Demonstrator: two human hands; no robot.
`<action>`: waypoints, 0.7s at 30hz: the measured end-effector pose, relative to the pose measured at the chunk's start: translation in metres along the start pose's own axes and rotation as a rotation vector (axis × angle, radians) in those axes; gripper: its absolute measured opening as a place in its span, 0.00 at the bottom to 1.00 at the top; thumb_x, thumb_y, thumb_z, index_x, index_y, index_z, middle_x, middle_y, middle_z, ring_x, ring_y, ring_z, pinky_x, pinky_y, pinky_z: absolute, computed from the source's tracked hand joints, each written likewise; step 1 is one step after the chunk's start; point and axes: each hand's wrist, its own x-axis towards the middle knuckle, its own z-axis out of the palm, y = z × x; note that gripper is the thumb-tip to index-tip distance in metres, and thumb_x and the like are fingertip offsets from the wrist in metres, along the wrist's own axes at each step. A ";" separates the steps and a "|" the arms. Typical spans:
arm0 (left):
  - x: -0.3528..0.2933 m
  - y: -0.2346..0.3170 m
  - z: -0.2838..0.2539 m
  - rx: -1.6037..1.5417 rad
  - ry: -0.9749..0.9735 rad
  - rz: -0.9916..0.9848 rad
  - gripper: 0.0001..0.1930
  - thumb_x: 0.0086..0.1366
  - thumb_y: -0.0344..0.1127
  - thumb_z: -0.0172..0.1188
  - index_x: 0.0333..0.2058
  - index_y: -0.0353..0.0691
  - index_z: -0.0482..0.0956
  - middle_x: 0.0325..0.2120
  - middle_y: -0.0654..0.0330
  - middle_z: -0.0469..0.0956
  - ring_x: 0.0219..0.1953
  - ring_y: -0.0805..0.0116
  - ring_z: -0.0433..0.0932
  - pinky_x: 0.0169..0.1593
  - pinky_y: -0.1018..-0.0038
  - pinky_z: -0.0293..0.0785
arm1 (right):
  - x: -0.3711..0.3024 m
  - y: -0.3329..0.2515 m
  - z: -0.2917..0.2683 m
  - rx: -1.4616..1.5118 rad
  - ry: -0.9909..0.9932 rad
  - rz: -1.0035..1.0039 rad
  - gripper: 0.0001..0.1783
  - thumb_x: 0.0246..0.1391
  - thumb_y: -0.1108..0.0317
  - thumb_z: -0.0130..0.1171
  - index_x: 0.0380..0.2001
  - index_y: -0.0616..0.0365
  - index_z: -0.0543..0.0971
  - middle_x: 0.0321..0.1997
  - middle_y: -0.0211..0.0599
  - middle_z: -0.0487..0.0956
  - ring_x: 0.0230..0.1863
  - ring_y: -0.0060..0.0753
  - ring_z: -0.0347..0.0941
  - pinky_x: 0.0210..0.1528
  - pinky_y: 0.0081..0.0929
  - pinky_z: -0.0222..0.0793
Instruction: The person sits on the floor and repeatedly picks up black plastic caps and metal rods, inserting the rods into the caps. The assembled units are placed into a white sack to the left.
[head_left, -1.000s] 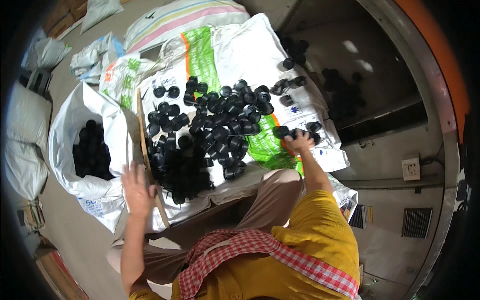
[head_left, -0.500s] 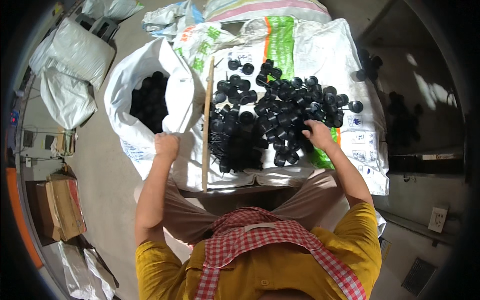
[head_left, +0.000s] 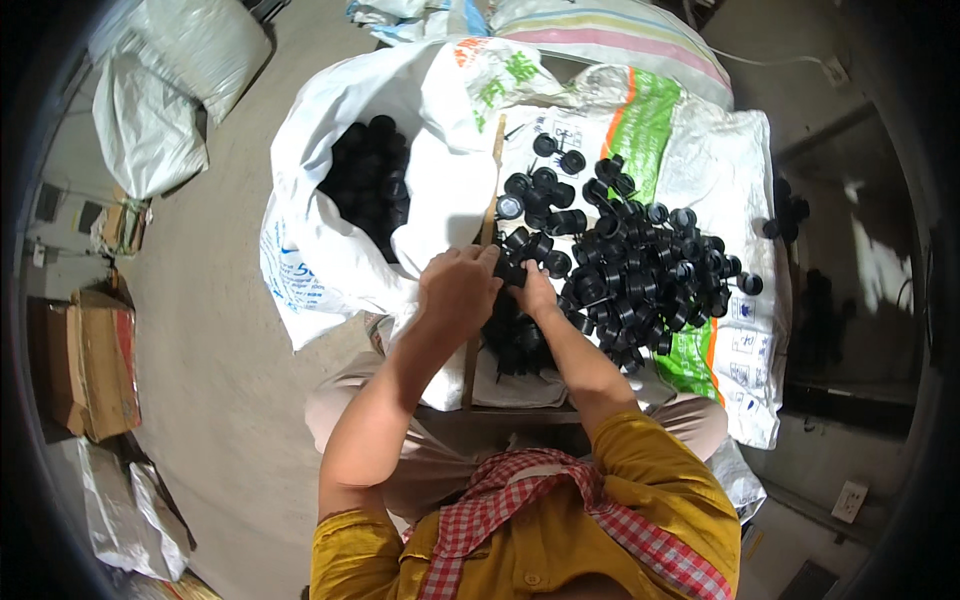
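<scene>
My left hand (head_left: pixel 458 290) is bent over the wooden strip (head_left: pixel 489 222) at the left edge of a heap of black plastic caps (head_left: pixel 640 270). Its fingers are curled, and whatever they hold is hidden. Close beside it, my right hand (head_left: pixel 535 292) is closed with thumb and fingers on a black plastic cap (head_left: pixel 512 272). More caps lie in shadow just below both hands. To the left stands an open white woven sack (head_left: pixel 440 170), with many black caps (head_left: pixel 368 175) inside.
White woven sacking (head_left: pixel 730 170) with a green stripe covers the work surface. Full sacks (head_left: pixel 600 35) lie behind it, and another sack (head_left: pixel 150 130) stands at the far left. A cardboard box (head_left: pixel 105 365) is on the floor at left; a wall socket (head_left: pixel 849 502) is at right.
My left hand has left the sack's rim and moved right to the wooden strip. My right hand has come left from the heap, so both now meet. The view has shifted.
</scene>
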 end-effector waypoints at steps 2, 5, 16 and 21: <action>-0.003 -0.008 0.000 0.134 -0.016 -0.012 0.19 0.58 0.40 0.61 0.48 0.40 0.76 0.43 0.56 0.78 0.47 0.56 0.76 0.50 0.65 0.70 | 0.008 0.020 0.007 0.154 0.052 -0.088 0.29 0.44 0.62 0.68 0.51 0.52 0.71 0.45 0.54 0.77 0.47 0.56 0.75 0.50 0.42 0.70; -0.001 -0.022 0.011 0.569 0.279 0.030 0.21 0.61 0.47 0.56 0.48 0.40 0.76 0.45 0.55 0.78 0.47 0.60 0.77 0.49 0.64 0.72 | -0.016 0.037 -0.008 0.528 0.260 -0.087 0.18 0.43 0.67 0.68 0.39 0.57 0.77 0.35 0.44 0.80 0.38 0.39 0.77 0.45 0.30 0.71; -0.035 0.044 0.053 -1.278 -0.427 -0.227 0.20 0.61 0.48 0.62 0.41 0.37 0.73 0.30 0.65 0.75 0.35 0.74 0.74 0.34 0.78 0.71 | -0.220 -0.062 -0.107 0.308 0.616 -0.555 0.30 0.41 0.69 0.70 0.48 0.60 0.68 0.37 0.42 0.77 0.40 0.47 0.75 0.47 0.35 0.69; -0.035 0.024 0.058 -1.241 -0.847 -0.144 0.12 0.59 0.40 0.60 0.35 0.37 0.79 0.29 0.62 0.79 0.33 0.74 0.76 0.42 0.76 0.70 | -0.226 0.014 -0.132 0.589 0.330 -0.417 0.39 0.42 0.78 0.66 0.59 0.58 0.63 0.57 0.43 0.69 0.55 0.33 0.67 0.54 0.34 0.65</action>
